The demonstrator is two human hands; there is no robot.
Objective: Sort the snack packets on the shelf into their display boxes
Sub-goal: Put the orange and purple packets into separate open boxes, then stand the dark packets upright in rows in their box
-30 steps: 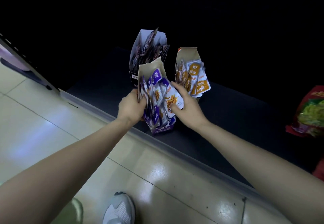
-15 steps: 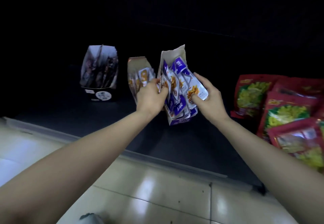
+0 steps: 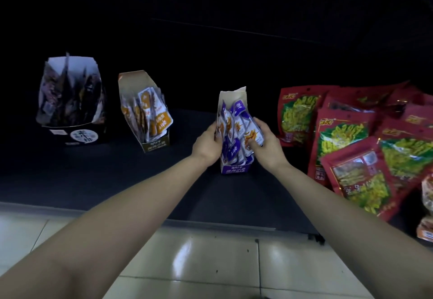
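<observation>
**Purple box** [image 3: 235, 169]: upright on the shelf [image 3: 117, 172], right of centre. Open top, torn back flap standing tall.
**Purple packets** [image 3: 237, 132]: inside the purple box, packed upright and fanned forward above the low front wall.
**Left hand** [image 3: 206, 145]: against the purple box's left side. Fingers [image 3: 212, 128] curl round that wall and grip it.
**Right hand** [image 3: 267, 150]: on the box's right side. Fingers [image 3: 259, 124] curl over the outermost purple packets, with the thumb pressed on a packet's front. Box and packets sit between the two hands.
**Orange box** [image 3: 156, 147]: left of the purple box and well apart from it, tilted back. Holds orange packets [image 3: 154, 113].
**Black box** [image 3: 78, 136]: further left. Holds dark packets [image 3: 70, 95]; their print is blurred.
**Red bags** [image 3: 351, 139]: an overlapping heap just right of the right hand, with green-yellow contents pictured on them.
**Floor** [image 3: 199, 263]: pale glossy tiles in front of the shelf edge.
</observation>
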